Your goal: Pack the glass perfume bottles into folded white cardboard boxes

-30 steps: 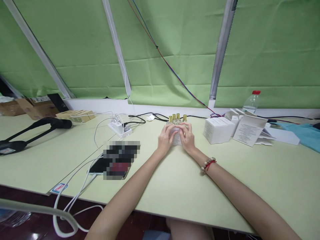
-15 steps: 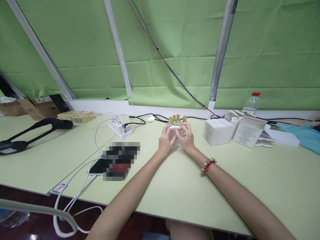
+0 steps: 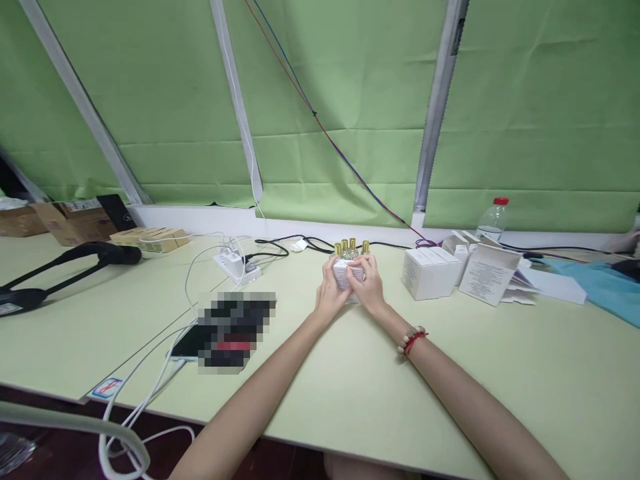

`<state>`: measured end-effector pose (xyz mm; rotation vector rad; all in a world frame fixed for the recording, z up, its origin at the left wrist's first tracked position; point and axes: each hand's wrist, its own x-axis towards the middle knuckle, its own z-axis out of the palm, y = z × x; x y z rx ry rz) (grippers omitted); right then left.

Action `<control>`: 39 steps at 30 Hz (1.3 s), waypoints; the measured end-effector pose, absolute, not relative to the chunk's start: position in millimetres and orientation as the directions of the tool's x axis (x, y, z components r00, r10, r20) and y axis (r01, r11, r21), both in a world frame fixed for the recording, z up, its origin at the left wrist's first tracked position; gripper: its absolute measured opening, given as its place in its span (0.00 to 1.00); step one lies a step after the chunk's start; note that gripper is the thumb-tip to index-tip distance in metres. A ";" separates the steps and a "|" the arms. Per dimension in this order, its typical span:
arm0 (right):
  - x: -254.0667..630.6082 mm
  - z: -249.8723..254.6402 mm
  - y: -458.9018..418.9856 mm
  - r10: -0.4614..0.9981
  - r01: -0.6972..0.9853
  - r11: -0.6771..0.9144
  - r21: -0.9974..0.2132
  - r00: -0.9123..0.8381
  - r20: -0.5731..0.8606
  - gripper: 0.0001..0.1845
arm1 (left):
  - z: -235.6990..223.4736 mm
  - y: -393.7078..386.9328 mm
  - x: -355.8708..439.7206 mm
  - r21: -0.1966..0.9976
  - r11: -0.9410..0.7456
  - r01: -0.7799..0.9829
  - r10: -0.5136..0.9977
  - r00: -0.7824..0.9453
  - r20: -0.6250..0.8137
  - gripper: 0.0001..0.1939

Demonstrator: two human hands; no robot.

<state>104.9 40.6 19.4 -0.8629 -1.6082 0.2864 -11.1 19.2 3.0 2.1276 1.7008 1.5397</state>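
Between my two hands is a small white printed box [image 3: 345,272], low over the table and turned so its text panel faces me. My left hand [image 3: 330,288] wraps the box from the left side. Around its right side curl the fingers of my right hand [image 3: 367,279], with the thumb against the front. Just behind the box stand several small glass bottles [image 3: 351,253] with gold caps; their lower parts are hidden by the box and my fingers.
To the right stand a closed white box [image 3: 431,273], open printed cartons [image 3: 490,273] and a red-capped water bottle [image 3: 493,220]. A power strip [image 3: 237,267], cables and a blurred dark device [image 3: 225,333] lie left. Farther left is a black frame-like object [image 3: 95,252].
My hands have shifted on the box; my right thumb has moved and more of its printed front shows. The whole view has tilted slightly.
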 end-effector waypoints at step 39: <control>127.7 -12.5 29.6 0.923 0.461 0.382 -0.801 -0.148 0.356 0.23 | -3.9 18.9 -22.9 0.504 -0.320 0.802 0.929 0.162 0.332 0.42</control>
